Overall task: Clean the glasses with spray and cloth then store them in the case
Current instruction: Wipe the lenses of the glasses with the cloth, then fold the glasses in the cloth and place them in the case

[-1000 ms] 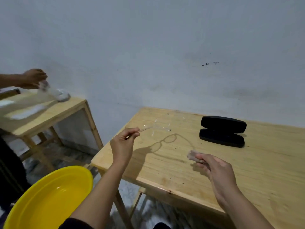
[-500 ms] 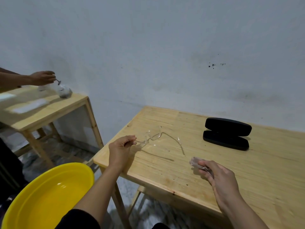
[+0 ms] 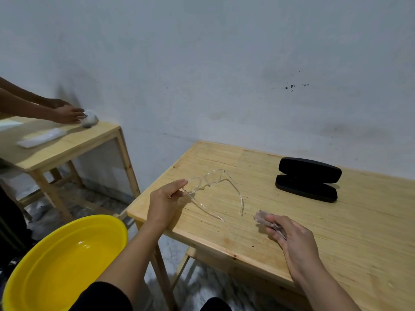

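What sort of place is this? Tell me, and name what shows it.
Probably a plain indoor workroom set up for table tasks: two bare wooden tables against a scuffed white wall, with a yellow basin beside them.

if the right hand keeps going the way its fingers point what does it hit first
Probably the tip of a temple arm of the clear plastic-framed glasses, lying just up-left of the right hand and its crumpled grey cloth. Depth is unclear; it might pass just short of it.
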Tool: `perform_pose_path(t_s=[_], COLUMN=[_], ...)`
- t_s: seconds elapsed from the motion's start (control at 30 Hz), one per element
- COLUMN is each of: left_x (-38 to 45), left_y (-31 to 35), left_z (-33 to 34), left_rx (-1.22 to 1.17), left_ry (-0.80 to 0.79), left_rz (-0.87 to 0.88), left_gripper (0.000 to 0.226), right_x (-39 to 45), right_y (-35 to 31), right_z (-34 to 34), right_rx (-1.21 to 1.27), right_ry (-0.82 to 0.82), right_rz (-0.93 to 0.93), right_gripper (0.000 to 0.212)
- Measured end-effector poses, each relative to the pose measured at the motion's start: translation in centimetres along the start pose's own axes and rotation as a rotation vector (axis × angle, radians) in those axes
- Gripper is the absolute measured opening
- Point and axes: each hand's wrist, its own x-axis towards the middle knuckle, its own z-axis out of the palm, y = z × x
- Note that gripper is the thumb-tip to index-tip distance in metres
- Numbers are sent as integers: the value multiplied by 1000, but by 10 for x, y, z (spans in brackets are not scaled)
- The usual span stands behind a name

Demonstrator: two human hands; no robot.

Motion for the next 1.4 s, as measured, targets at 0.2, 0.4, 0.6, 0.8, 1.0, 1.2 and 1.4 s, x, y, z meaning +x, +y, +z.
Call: perform_pose_path(t_s=[0.2, 0.4, 0.6, 0.8, 1.0, 1.2, 1.4], left_x=[-4, -36, -68, -72, -64, -61, -56], left_y=[19, 92, 140, 164, 170, 179, 189], left_z=[2, 44, 107, 133, 145, 152, 151], left_rx=[49, -239, -445, -506, -523, -538, -635], left_ry=[117, 19, -467, -514, -509, -532, -593], left_rz=[108, 104, -93, -93, -78, -43, -36], left_gripper=[33, 17, 12, 10, 24, 19, 17], right_x=[-3, -4, -4, -1, 7, 13, 20], right_y=[-9, -24, -35, -42, -46, -53, -58], right_z=[-4, -15, -35, -60, -78, -82, -89], right_rx=[18, 19, 10, -67, -147, -143, -161], right_ry=[-3, 27, 72, 119, 131, 72, 90], right_rz=[12, -41, -69, -124, -147, -153, -218], right_gripper=[13, 24, 22, 10, 15, 10, 7])
